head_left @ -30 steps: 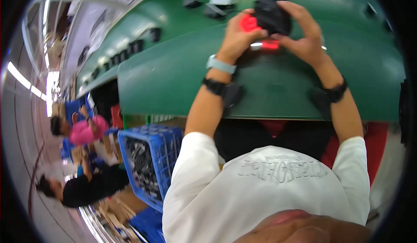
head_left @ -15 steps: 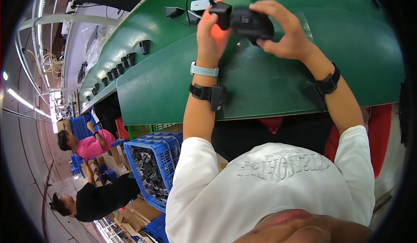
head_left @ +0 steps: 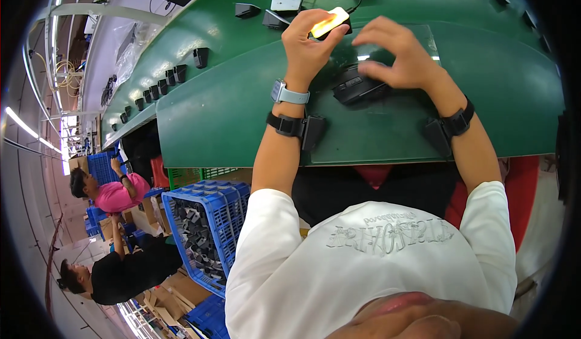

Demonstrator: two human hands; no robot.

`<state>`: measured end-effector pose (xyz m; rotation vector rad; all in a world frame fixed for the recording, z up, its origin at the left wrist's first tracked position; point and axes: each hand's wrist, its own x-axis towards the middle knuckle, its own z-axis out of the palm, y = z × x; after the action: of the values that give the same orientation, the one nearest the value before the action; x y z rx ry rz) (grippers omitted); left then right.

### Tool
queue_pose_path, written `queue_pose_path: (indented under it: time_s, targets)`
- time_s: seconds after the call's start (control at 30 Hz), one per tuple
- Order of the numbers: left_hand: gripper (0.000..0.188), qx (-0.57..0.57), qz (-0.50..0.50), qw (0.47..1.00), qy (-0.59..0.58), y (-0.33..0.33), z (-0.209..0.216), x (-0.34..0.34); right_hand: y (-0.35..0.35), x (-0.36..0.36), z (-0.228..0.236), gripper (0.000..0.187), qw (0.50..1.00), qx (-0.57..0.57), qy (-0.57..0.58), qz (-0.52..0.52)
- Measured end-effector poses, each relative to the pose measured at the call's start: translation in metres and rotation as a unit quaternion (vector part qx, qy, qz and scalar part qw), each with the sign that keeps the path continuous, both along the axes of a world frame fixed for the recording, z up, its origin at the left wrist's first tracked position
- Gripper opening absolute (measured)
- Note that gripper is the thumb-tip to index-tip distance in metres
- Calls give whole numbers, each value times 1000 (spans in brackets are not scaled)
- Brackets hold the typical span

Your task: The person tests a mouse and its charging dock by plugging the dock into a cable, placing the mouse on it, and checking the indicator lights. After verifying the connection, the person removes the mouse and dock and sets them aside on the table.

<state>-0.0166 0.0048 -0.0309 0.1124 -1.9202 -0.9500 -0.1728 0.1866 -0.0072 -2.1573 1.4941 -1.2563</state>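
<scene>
A black mouse (head_left: 357, 88) lies beside right grip (head_left: 402, 57).

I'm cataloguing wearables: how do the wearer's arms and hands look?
The left hand and right hand are gloveless. The left arm wears a watch with a pale blue-grey band; each arm carries a black strap with a black block. The sleeves are short and white.

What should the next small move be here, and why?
Probably bring the right hand across to steady the glowing black block: only the left hand grips it, while the right is open and the black computer mouse lies on the green table.
</scene>
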Motion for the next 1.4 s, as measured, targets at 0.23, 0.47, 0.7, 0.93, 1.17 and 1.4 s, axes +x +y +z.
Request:
queue_pose_path:
  time_s: [0.23, 0.47, 0.7, 0.93, 1.17, 1.4]
  targets:
    - [37, -90, 5, 996, -26, 12, 10, 1, -9, -4, 5, 32, 964, -137, 56, -221]
    - [35, -76, 3, 995, -63, 22, 15, 1, -15, -13, -3, 33, 944, -165, 138, -252]
    - [38, -151, 10, 988, -33, 25, 22, 2, -5, -8, 2, 33, 965, -57, 101, -234]
    - [43, -183, -30, 982, -21, 32, 21, -5, -8, -13, -11, 31, 971, 15, 98, -219]
    - [40, -225, -25, 974, -26, 32, 20, -7, -13, -19, -22, 28, 976, 10, 57, -208]
    - [44, -171, -14, 985, -31, 37, 17, -10, -13, -22, -27, 25, 975, 1, 33, -218]
